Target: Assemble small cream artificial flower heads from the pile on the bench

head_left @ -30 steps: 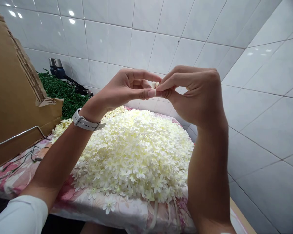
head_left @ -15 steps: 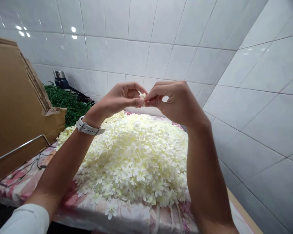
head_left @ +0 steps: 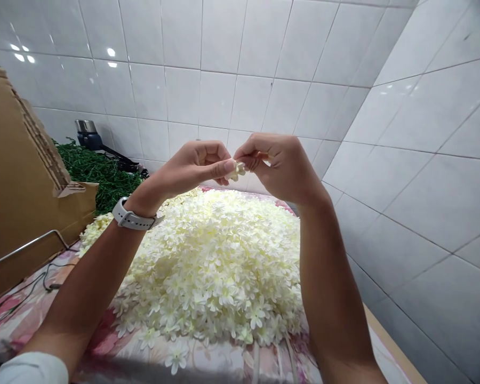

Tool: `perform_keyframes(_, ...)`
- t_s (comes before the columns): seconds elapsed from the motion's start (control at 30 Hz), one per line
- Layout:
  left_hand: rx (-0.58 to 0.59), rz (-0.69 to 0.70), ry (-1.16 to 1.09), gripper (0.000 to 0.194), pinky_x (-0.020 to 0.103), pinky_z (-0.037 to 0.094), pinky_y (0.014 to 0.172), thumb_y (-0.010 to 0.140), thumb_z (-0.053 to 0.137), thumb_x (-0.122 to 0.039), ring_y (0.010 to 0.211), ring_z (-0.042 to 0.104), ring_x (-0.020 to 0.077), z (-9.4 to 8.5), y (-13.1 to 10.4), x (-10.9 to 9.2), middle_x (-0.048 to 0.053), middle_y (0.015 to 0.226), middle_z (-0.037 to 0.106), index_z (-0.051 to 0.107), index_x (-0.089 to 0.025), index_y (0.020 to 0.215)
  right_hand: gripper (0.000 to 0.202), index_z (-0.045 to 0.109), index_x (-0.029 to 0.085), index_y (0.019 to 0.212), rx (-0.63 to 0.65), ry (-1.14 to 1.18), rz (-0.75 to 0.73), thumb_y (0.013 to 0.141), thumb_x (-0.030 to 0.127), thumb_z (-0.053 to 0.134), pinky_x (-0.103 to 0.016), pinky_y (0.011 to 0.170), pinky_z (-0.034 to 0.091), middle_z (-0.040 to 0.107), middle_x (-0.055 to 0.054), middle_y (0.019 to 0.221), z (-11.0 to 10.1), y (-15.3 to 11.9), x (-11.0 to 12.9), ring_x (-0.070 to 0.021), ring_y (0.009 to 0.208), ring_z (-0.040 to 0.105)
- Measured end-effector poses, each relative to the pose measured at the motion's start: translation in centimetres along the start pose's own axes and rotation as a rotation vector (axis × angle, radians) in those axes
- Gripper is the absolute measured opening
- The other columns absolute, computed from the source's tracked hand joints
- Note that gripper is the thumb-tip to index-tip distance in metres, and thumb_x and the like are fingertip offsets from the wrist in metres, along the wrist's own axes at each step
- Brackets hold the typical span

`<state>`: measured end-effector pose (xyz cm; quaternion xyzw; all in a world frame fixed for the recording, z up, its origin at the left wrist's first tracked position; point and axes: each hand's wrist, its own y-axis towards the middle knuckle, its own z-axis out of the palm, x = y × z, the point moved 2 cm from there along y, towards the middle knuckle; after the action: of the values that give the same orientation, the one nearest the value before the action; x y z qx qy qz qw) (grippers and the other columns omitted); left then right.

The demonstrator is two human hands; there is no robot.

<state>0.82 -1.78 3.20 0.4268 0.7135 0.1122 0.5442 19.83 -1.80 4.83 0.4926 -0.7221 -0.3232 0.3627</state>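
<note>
Above the heap of white artificial flowers (head_left: 220, 256), my two hands meet fingertip to fingertip. My left hand (head_left: 202, 162), with a pale watch strap on the wrist, pinches a small cream flower piece (head_left: 238, 170) between thumb and fingers. My right hand (head_left: 274, 160) has its thumb and index finger pinched at the right side of the same piece. The fingers partly cover it, so its full shape is hidden. A loose white flower (head_left: 177, 356) lies apart at the table's front edge.
A flower-patterned cloth (head_left: 140, 352) covers the table. At left stand a cardboard box (head_left: 20, 213), green artificial stems (head_left: 92, 170) and a dark bottle with a metal cap (head_left: 88, 133). Cables (head_left: 36, 282) lie beside the box. Tiled walls (head_left: 264, 48) close off the back and right.
The cream piece has turned, and its petal-like lobes now show below the fingertips. My fingers have shifted on it. The whole view has moved slightly, with things sitting further left.
</note>
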Motion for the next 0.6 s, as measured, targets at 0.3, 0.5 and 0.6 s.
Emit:
perform_keyframes(0.3, -0.274, -0.054, -0.085, 0.040, 0.022, 0.057, 0.065, 0.076, 0.084, -0.052, 0.066, 0.068, 0.0100, -0.4, 0.4, 0.8, 0.006, 0.075, 0.073, 0.070, -0.014, 0.076, 0.010, 0.075, 0.022, 0.091, -0.158, -0.070, -0.073, 0.084, 0.019, 0.080, -0.033, 0.067, 0.056, 0.072, -0.002, 0.090, 0.2, -0.1, 0.1, -0.0148, 0.077, 0.065)
perform_keyframes(0.5, -0.257, -0.069, -0.121, 0.045, 0.024, 0.059, 0.073, 0.081, 0.078, -0.059, 0.073, 0.071, 0.0119, -0.4, 0.5, 0.9, 0.006, 0.076, 0.074, 0.074, -0.014, 0.076, 0.010, 0.072, 0.022, 0.078, -0.177, -0.174, -0.082, 0.086, 0.023, 0.077, -0.035, 0.066, 0.055, 0.071, -0.001, 0.084, 1.0, 0.1, -0.4, -0.0157, 0.074, 0.064)
perform_keyframes(0.6, -0.249, -0.068, -0.108, 0.041, 0.025, 0.059, 0.077, 0.078, 0.082, -0.054, 0.076, 0.072, 0.0125, -0.5, 0.4, 0.9, 0.006, 0.078, 0.074, 0.076, -0.014, 0.080, 0.010, 0.070, 0.021, 0.078, -0.172, -0.163, -0.097, 0.088, 0.018, 0.072, -0.034, 0.064, 0.053, 0.070, -0.002, 0.085, 1.2, 0.2, -0.9, -0.0145, 0.072, 0.063)
